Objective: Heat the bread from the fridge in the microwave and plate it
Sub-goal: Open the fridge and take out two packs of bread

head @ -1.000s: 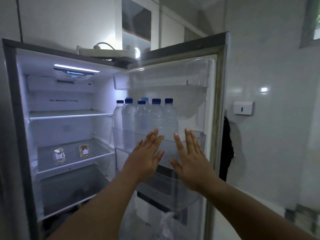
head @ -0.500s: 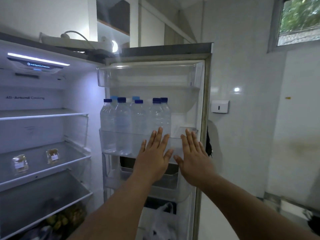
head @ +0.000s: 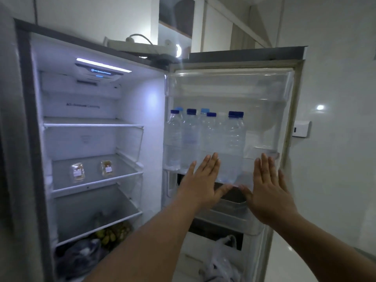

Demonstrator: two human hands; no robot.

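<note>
While both hands [head: 200, 184] hover flat, fridge [head: 26, 119] stands open, perhaps tiled wall [head: 335, 78] behind.

A: What stands in the door rack?

B: A row of clear water bottles [head: 205, 143] with blue caps, upright and crowded together toward the rack's left end. Lower in the door, a white plastic bag [head: 220, 259] sits crumpled.

A: And at the bottom of the main compartment?

B: A dark bag [head: 79, 259], with a bunch of yellowish-green fruit [head: 114, 233] just behind it.

A: Anything above or beside?

B: A white power strip [head: 140, 46] lies on top, its cable curling up. A small white box [head: 302, 128] is mounted on the tiled wall [head: 335, 180] at the right.
</note>
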